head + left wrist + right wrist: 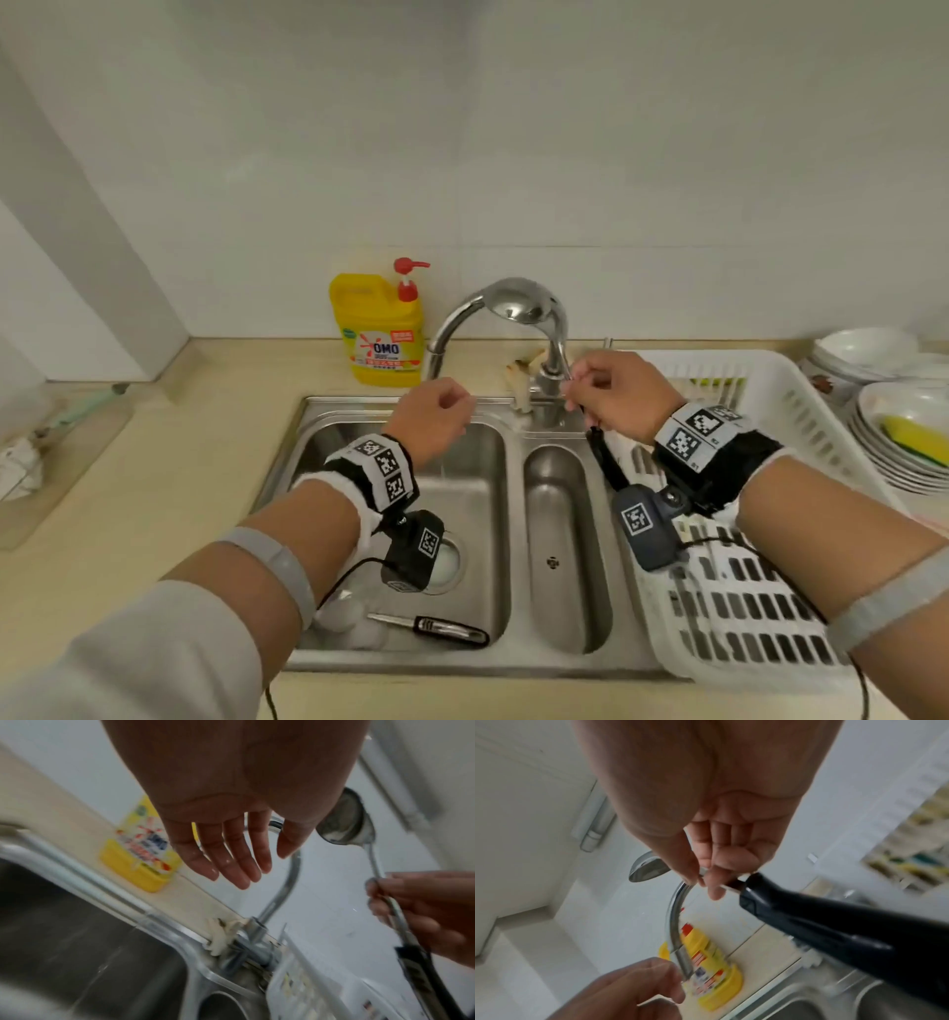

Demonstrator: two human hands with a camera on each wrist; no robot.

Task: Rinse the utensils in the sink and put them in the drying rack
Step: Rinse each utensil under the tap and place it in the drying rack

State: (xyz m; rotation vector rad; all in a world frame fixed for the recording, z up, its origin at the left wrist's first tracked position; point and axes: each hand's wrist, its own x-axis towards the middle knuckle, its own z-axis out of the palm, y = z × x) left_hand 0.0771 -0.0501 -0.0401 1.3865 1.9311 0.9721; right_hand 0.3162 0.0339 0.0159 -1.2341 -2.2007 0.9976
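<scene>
My right hand (575, 380) pinches the metal neck of a spoon (649, 870) beside the tap (513, 303). The spoon's bowl points up and left, and its black handle (606, 460) hangs down under my wrist. In the left wrist view the spoon bowl (347, 821) stands above those gripping fingers. My left hand (447, 406) hovers under the spout over the left sink basin (477, 493). It holds nothing and its fingers (239, 866) are relaxed. A black-handled utensil (441, 629) and white spoons (349, 616) lie in the basin's near corner. The white drying rack (744, 514) sits to the right.
A yellow dish-soap bottle (377, 334) stands behind the sink on the counter. A narrow second basin (560, 539) lies between the main basin and the rack. Stacked bowls and plates (898, 411) with something yellow sit far right. A crumpled cloth (20, 467) lies at the left.
</scene>
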